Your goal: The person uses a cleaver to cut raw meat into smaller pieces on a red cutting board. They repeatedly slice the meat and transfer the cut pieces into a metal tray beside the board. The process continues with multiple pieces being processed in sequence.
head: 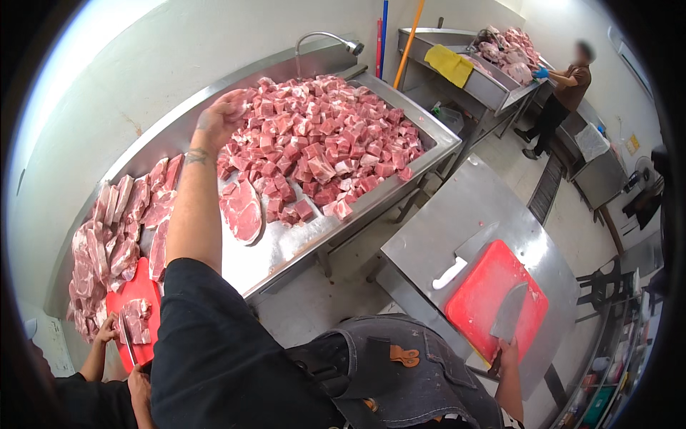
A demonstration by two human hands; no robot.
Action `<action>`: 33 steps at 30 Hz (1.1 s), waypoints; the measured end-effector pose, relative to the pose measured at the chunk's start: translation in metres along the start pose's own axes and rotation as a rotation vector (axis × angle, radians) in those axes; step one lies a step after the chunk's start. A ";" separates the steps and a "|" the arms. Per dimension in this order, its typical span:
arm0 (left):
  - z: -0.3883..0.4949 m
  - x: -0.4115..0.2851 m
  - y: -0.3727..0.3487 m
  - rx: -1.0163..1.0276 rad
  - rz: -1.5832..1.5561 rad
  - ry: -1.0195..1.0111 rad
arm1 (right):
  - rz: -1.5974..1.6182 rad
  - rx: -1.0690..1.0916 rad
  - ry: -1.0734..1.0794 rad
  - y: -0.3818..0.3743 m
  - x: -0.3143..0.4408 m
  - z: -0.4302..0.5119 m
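My left hand [222, 113] reaches over the left rim of a large heap of cubed raw meat [321, 145] in a steel sink basin; its fingers touch or hover over pieces there, and whether they grip one is hidden. My right hand [506, 351] holds the dark handle of a wide-bladed butcher's knife [510, 308], whose blade lies over a red cutting board [496, 268] on a steel table. A second knife with a white handle [449, 273] rests beside the board. One slice of meat [242, 209] lies below the cubes.
Meat slabs [102, 236] fill the basin's left end. Beside them a co-worker [96, 397] cuts meat on another red board [134, 289]. A faucet [324, 35] arches over the heap. Farther off, a person [571, 91] in blue gloves handles meat at another sink [496, 88].
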State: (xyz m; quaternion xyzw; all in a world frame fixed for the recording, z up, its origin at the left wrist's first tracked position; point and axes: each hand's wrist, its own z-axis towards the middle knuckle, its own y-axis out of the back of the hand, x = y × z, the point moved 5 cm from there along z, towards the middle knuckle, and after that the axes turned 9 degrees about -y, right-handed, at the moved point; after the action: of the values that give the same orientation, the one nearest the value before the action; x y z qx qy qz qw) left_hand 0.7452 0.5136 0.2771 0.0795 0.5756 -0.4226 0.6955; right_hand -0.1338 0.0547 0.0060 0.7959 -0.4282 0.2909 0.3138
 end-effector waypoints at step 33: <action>-0.282 0.391 -0.603 0.978 0.937 -0.714 | -0.121 0.199 0.245 0.140 -0.023 -0.045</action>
State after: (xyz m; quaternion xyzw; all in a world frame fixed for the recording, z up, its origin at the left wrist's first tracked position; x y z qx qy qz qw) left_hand 0.1206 0.1076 0.0728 0.4726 -0.0304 -0.2901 0.8316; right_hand -0.2743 0.0394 0.0527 0.8060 -0.3071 0.4073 0.3003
